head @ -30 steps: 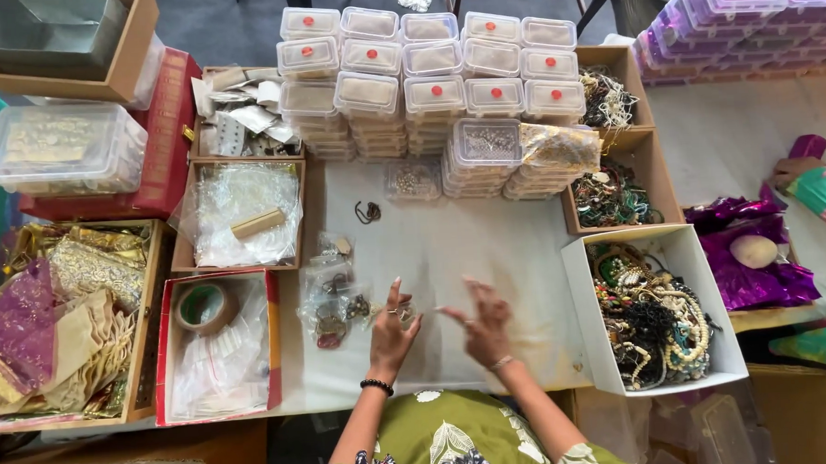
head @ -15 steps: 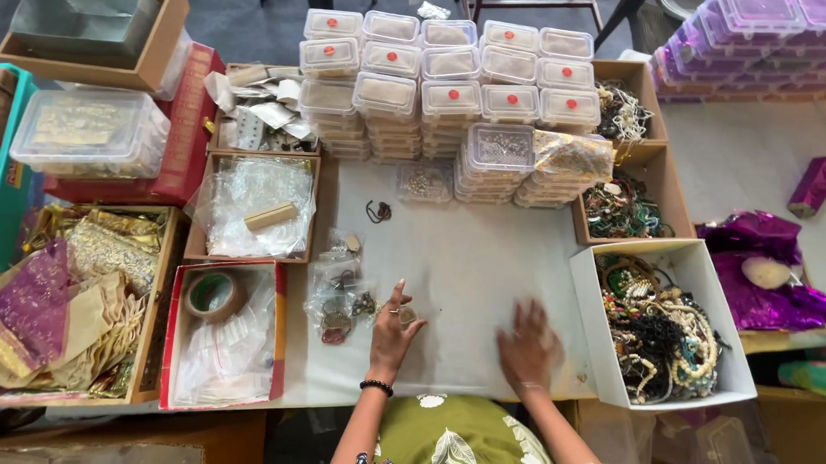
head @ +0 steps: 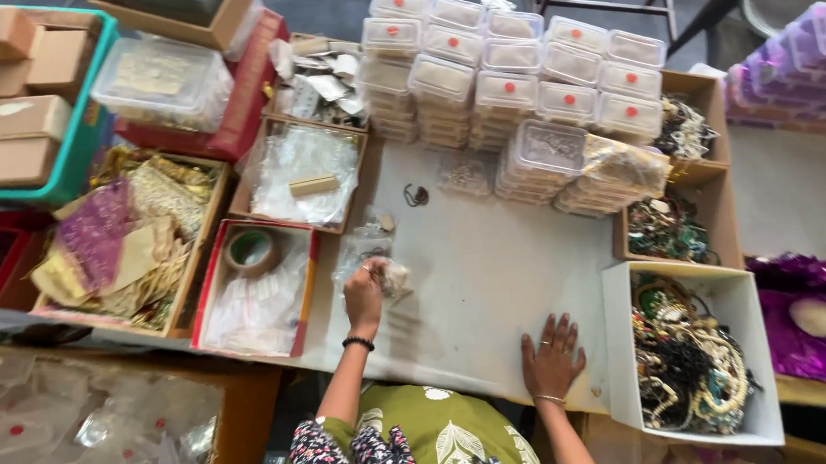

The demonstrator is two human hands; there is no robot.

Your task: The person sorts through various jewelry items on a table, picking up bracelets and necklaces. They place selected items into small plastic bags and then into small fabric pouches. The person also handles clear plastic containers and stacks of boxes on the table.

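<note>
Our left hand is raised a little over the table, fingers curled inward and pinched together, a dark band round the wrist. Our right hand lies palm down and flat near the table's front edge, fingers spread, rings on them, a thin bangle at the wrist.
</note>
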